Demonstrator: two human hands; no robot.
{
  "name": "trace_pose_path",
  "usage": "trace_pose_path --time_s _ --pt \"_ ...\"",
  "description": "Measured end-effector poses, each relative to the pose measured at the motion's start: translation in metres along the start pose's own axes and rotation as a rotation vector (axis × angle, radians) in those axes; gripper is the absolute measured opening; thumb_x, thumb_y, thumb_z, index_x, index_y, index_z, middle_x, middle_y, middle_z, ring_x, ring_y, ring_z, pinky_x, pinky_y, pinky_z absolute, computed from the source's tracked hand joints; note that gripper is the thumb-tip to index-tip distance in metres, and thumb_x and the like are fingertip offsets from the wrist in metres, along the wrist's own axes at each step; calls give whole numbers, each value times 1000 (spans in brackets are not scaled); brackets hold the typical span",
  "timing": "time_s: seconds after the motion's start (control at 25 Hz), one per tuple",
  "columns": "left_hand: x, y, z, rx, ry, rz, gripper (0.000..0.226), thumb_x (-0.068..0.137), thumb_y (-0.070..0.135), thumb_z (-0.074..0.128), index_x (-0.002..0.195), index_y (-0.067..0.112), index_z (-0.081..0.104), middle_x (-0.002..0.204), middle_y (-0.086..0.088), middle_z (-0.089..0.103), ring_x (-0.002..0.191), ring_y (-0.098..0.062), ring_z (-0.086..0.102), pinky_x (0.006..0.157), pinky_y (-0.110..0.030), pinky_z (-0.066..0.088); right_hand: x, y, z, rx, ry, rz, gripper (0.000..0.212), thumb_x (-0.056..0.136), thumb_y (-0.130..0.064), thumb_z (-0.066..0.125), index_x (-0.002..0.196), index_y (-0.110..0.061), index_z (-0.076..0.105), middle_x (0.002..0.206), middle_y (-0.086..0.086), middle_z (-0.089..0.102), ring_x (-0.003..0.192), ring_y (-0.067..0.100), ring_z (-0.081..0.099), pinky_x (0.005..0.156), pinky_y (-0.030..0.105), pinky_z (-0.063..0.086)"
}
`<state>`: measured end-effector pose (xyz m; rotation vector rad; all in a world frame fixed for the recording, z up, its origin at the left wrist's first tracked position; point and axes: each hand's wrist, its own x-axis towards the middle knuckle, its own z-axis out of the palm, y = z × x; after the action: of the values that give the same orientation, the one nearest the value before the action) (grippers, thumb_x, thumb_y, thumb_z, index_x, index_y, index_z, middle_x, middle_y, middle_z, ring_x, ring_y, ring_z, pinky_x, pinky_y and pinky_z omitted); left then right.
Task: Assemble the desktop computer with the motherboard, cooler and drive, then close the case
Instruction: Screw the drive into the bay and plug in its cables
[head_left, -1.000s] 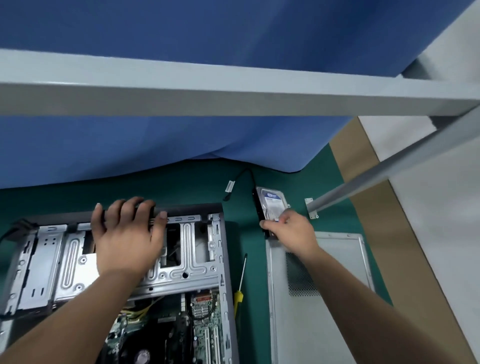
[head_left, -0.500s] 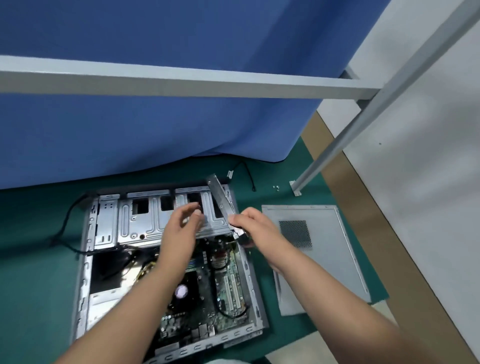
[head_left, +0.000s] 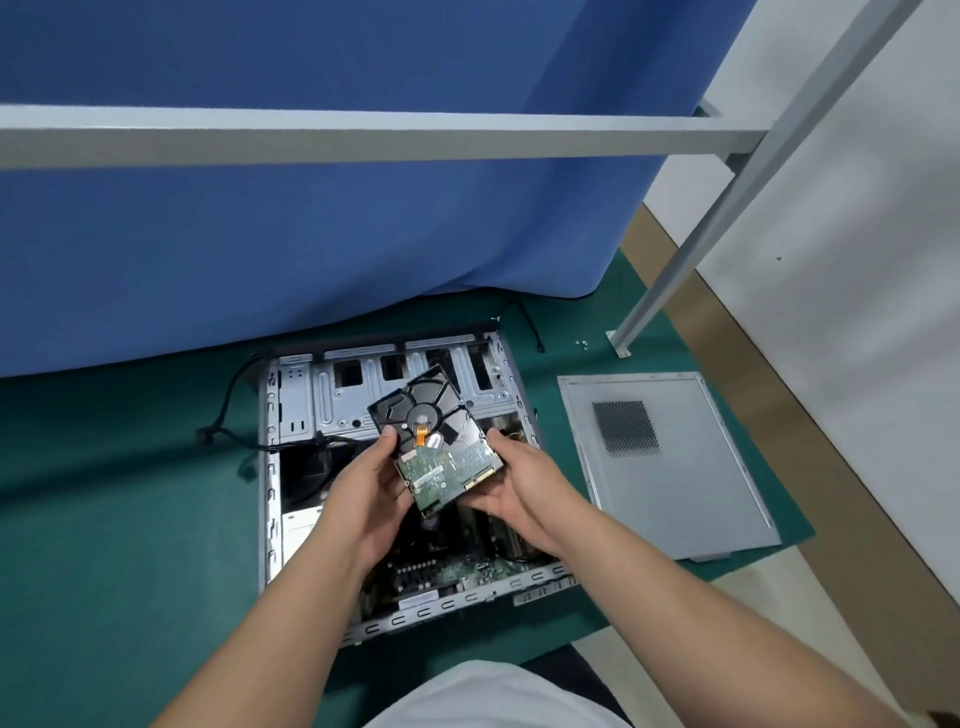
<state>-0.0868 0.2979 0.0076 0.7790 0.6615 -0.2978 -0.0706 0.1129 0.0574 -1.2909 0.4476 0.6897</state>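
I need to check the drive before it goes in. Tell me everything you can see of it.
The hard drive is held above the open case, tilted, underside up: dark metal body with a round motor hub, a short orange ribbon, and a green circuit board on its near half. The left hand grips its left edge, thumb on top; the right hand cradles its right edge. Nothing else touches it.

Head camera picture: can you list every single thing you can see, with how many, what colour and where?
hard drive: one, black with green circuit board up, held above the case
computer case: one, grey metal, open, lying on the mat
side panel: one, grey, flat on the mat right of the case
mat: one, green, under the case
curtain: one, blue, behind the case
frame bars: grey, crossing above and at right
left hand: one, holding the drive's left edge
right hand: one, holding the drive's right edge
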Motion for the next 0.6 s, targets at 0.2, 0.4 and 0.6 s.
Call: trace_pose_path --time_s 0.2,0.4,0.6 --pt "-5 -14 -8 80 18 -6 33 89 35 75 114 12 75 115 -10 76 97 -28 67 97 -50 57 -16 1 -26 -1008 87 -581 35 100 -47 55 135 -42 54 140 -23 52 110 -6 59 97 17 49" --pt "-3 -36 -3 177 -13 -46 41 90 38 76 119 10 70 113 -15 76 93 -28 74 81 -40 60 -16 12 -49 -1782 -198 -879 51 95 -54 60 140 -32 57 139 -11 54 132 15 46 113 37 37" --pt "9 -54 6 215 14 -124 39 92 43 73 122 19 72 121 -9 74 116 -33 68 105 -51 50 -14 20 -63 -1813 -173 -881 44 96 -42 64 136 -25 63 126 -1 64 114 23 61 101 43 50"
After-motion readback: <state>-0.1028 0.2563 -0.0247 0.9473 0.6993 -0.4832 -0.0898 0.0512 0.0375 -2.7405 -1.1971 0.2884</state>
